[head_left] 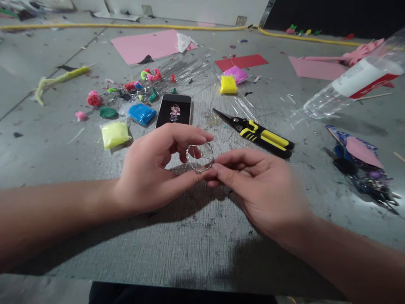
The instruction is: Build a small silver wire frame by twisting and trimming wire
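Note:
A small ring of twisted silvery wire (200, 170) is held above the table between both hands. My left hand (158, 164) curls around its left side, with the thumb under the lower edge and the fingers arched over the top. My right hand (262, 181) pinches the ring's right edge between thumb and forefinger. Thin wire strands show inside the loop. Just behind my left hand lies a phone (174, 110) with its screen lit. Beyond my right hand rest black-and-yellow pliers (259, 134), their jaws pointing to the upper left.
Packets of yellow (115, 134) and blue clay (142, 113) lie left of the phone. Loose wires (186, 69) and pink paper (142, 45) are farther back. A clear bottle (351, 84) leans at right, above a pile of small tools (370, 181). A yellow cable (126, 26) crosses the back.

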The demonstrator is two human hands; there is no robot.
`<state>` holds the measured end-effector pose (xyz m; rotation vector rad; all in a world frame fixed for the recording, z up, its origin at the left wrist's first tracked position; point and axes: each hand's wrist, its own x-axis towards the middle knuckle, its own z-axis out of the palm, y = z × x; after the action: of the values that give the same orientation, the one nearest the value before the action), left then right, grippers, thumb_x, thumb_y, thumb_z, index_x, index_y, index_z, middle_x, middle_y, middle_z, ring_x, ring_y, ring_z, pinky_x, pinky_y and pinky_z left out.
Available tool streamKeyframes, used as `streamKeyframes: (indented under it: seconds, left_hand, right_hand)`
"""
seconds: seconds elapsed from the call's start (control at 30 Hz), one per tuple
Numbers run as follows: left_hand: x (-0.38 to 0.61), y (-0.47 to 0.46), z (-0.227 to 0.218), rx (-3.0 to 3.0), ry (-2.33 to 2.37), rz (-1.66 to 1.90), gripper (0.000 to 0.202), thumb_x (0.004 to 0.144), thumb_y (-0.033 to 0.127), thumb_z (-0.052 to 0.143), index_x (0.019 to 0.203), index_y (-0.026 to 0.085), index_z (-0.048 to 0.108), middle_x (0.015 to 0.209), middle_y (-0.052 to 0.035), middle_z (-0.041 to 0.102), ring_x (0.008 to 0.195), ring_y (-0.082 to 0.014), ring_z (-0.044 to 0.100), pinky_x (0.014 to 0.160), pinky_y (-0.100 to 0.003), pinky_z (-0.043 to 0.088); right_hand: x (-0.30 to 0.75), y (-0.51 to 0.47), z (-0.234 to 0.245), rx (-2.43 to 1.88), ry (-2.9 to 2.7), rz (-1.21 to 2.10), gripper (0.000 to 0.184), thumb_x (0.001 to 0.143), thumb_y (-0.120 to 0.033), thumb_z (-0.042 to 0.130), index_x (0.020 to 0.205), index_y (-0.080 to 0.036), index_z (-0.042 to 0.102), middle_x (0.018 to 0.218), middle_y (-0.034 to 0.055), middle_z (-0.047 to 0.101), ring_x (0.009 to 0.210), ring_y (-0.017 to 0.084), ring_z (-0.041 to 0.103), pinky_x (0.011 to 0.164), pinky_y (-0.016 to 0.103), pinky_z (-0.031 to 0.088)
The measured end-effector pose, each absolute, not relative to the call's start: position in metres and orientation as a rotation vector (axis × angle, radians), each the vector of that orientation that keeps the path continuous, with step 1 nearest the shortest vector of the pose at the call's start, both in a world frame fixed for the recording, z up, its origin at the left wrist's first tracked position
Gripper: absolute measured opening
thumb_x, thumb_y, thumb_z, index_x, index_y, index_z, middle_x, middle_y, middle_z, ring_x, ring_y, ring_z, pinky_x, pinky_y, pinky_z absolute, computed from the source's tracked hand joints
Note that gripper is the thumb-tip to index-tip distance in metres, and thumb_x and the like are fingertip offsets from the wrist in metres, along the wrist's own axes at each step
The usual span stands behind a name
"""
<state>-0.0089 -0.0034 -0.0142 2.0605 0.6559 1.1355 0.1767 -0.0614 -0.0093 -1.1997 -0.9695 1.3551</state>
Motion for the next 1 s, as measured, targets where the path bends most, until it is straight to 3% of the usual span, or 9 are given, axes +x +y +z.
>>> streamKeyframes:
  seconds: [0.17,0.37,0.53,0.7,0.8,0.93,1.0]
  left_hand:
    - [-0.01,-0.002,-0.015,2.132,0.711,1.129,0.043,0.077,0.025,0.084,0.115,0.031,0.065,0.116,-0.0032,0.073,0.086,-0.0192,0.069,0.072,-0.034,0.058]
    - [-0.01,-0.003,-0.014,2.201,0.74,1.112,0.046,0.075,0.022,0.084,0.118,0.023,0.067,0.111,-0.0071,0.075,0.08,-0.0187,0.066,0.068,-0.037,0.057]
    - [-0.008,-0.01,-0.008,2.222,0.832,1.072,0.042,0.078,0.02,0.08,0.118,0.024,0.069,0.103,-0.0052,0.076,0.079,-0.0188,0.068,0.065,-0.034,0.058]
    - [-0.006,-0.013,-0.006,2.171,0.892,1.048,0.042,0.078,0.029,0.082,0.117,0.019,0.07,0.089,-0.0069,0.075,0.072,-0.0184,0.068,0.058,-0.031,0.059]
    - [-0.002,-0.011,-0.007,2.009,0.88,1.061,0.043,0.075,0.024,0.085,0.115,0.017,0.071,0.092,-0.0074,0.076,0.071,-0.0164,0.069,0.06,-0.028,0.061]
    - [0.002,-0.003,-0.007,1.729,0.711,1.035,0.035,0.075,0.013,0.083,0.108,0.019,0.072,0.106,-0.0068,0.078,0.072,-0.0142,0.072,0.059,-0.023,0.064]
    - [0.0,0.002,-0.007,1.714,0.72,0.963,0.033,0.076,0.013,0.083,0.108,0.019,0.074,0.093,-0.0046,0.079,0.069,-0.0149,0.073,0.057,-0.023,0.063]
  right_hand:
    - [0.177,-0.062,-0.006,-1.185,-1.057,1.307,0.008,0.081,-0.023,0.079,0.081,-0.022,0.071,0.073,-0.0003,0.077,0.066,0.015,0.076,0.067,0.028,0.067]
    - [0.18,-0.061,-0.005,-1.226,-1.123,1.296,0.01,0.079,-0.021,0.08,0.082,-0.022,0.07,0.073,-0.0001,0.076,0.066,0.016,0.075,0.064,0.028,0.065]
    - [0.182,-0.059,-0.003,-1.268,-1.22,1.316,0.01,0.081,-0.022,0.077,0.084,-0.021,0.067,0.074,-0.0005,0.074,0.068,0.015,0.074,0.065,0.028,0.064]
    - [0.183,-0.058,-0.003,-1.258,-1.276,1.334,0.008,0.084,-0.02,0.073,0.085,-0.02,0.065,0.073,-0.0009,0.071,0.069,0.014,0.072,0.065,0.027,0.061]
    - [0.183,-0.058,-0.004,-1.234,-1.291,1.326,0.007,0.086,-0.021,0.07,0.089,-0.02,0.063,0.073,-0.0012,0.07,0.066,0.013,0.069,0.06,0.026,0.058]
    - [0.184,-0.057,-0.008,-1.208,-1.437,1.103,0.014,0.084,-0.018,0.072,0.091,-0.021,0.06,0.078,-0.0023,0.065,0.069,0.012,0.064,0.059,0.025,0.052]
    - [0.187,-0.055,-0.008,-1.199,-1.596,0.906,0.012,0.087,-0.017,0.07,0.091,-0.021,0.06,0.082,-0.0018,0.062,0.073,0.012,0.061,0.062,0.027,0.049]
